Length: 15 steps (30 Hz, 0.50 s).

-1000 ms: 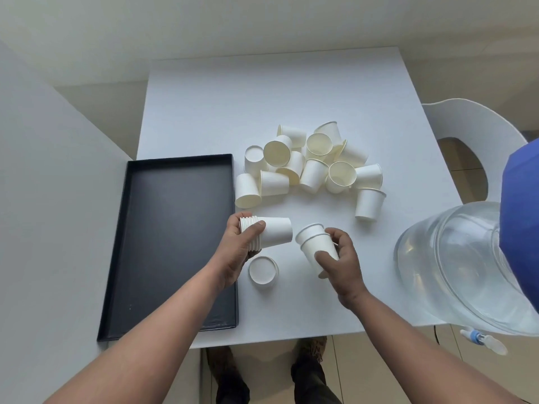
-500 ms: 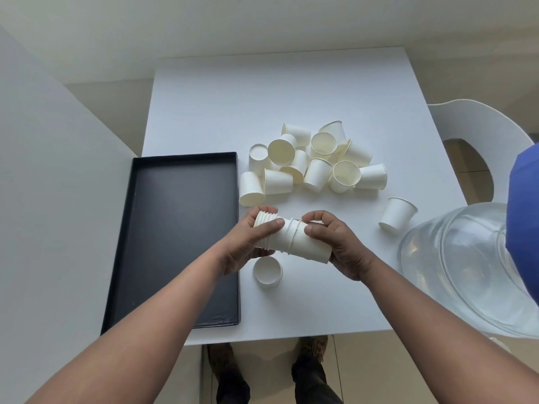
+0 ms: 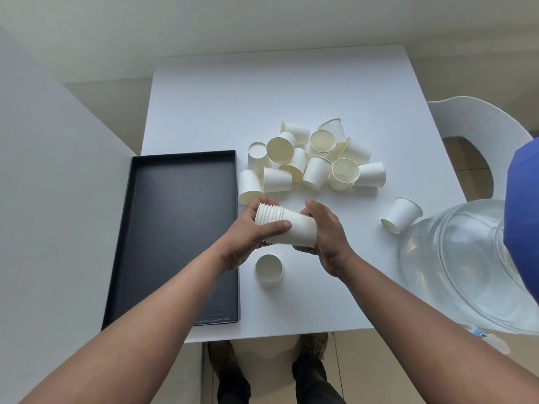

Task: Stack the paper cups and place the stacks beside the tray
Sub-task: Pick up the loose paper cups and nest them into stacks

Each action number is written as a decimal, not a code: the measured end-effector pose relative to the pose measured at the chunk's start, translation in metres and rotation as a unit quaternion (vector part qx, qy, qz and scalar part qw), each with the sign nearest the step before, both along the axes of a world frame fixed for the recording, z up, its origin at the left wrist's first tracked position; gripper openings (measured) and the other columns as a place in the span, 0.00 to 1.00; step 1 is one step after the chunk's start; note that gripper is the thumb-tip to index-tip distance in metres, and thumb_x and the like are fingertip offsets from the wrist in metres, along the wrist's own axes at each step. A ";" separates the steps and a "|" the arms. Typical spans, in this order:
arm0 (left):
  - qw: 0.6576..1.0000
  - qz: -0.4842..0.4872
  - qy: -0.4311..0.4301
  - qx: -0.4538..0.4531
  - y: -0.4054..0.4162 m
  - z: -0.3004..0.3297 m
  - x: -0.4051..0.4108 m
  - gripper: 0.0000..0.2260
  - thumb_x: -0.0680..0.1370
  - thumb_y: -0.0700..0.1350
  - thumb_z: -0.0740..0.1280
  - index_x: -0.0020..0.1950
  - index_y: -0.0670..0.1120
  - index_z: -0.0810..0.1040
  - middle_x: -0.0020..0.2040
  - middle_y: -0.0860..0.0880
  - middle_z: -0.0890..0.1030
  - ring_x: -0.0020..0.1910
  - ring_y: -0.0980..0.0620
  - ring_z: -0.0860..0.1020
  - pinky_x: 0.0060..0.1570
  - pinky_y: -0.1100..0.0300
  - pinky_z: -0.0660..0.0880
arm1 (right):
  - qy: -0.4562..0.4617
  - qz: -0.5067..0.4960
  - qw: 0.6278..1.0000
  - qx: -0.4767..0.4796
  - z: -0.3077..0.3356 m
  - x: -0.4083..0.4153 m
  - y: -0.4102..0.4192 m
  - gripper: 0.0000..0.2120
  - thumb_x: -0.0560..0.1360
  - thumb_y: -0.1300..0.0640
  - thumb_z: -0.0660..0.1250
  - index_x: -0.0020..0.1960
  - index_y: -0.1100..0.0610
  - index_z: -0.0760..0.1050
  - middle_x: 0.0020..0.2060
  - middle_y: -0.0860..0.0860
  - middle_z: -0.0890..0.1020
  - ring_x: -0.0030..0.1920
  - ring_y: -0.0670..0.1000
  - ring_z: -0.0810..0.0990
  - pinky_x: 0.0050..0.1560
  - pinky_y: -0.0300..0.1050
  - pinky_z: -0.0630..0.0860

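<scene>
A stack of white paper cups (image 3: 294, 227) lies sideways in the air above the table, rims to the left. My left hand (image 3: 248, 231) grips its rim end and my right hand (image 3: 323, 228) cups its base end. The black tray (image 3: 140, 228) lies just left of my hands, with nothing in it. A heap of several loose paper cups (image 3: 312, 161) sits behind my hands. One upside-down cup (image 3: 269, 270) stands below the stack, beside the tray. A single cup (image 3: 401, 214) lies tipped at the right.
The white table (image 3: 277, 91) ends close to my body. A large clear water bottle (image 3: 466, 266) lies at the right front corner. A white chair (image 3: 478, 126) stands past the right edge. A grey wall panel (image 3: 52, 199) runs along the left.
My right hand brought two cups to the stack in my left hand and pushed them on. The stack is now pressed short between both hands. One cup tipped over at the right.
</scene>
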<state>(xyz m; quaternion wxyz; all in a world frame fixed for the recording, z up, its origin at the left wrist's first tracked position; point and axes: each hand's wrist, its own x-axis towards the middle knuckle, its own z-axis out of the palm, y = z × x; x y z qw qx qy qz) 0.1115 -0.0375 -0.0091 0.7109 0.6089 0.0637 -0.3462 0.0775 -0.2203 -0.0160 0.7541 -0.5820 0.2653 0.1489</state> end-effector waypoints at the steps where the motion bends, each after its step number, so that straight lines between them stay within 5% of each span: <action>1: 1.000 0.025 -0.014 -0.003 0.000 -0.001 -0.001 0.26 0.63 0.51 0.82 0.56 0.55 0.74 0.48 0.54 0.80 0.45 0.52 0.79 0.42 0.59 0.78 | 0.002 0.007 1.000 0.012 0.000 -0.002 -0.001 0.22 0.71 0.37 0.70 0.52 0.54 0.76 0.45 0.51 0.83 0.42 0.54 0.85 0.36 0.47 0.80; 7: 0.992 -0.008 -0.103 0.072 0.010 -0.003 -0.011 0.27 0.66 0.55 0.82 0.59 0.60 0.73 0.54 0.52 0.81 0.49 0.50 0.81 0.55 0.49 0.81 | -0.058 0.010 0.998 0.003 0.004 -0.010 -0.005 0.24 0.69 0.50 0.76 0.62 0.51 0.73 0.54 0.54 0.83 0.47 0.52 0.85 0.43 0.47 0.81; 11: 0.975 -0.011 -0.166 0.145 0.015 0.004 -0.022 0.30 0.62 0.59 0.84 0.59 0.64 0.75 0.57 0.57 0.80 0.49 0.56 0.83 0.48 0.59 0.83 | -0.152 0.000 0.988 -0.034 0.017 -0.011 -0.006 0.24 0.67 0.54 0.78 0.61 0.47 0.75 0.49 0.48 0.84 0.44 0.47 0.81 0.41 0.41 0.78; 15: 0.949 -0.010 -0.263 0.174 0.015 -0.004 -0.055 0.31 0.64 0.60 0.84 0.62 0.67 0.74 0.60 0.61 0.80 0.58 0.57 0.81 0.54 0.69 0.76 | -0.279 0.103 0.936 -0.189 0.027 -0.026 -0.001 0.29 0.64 0.52 0.77 0.63 0.44 0.75 0.57 0.41 0.81 0.54 0.50 0.81 0.42 0.44 0.78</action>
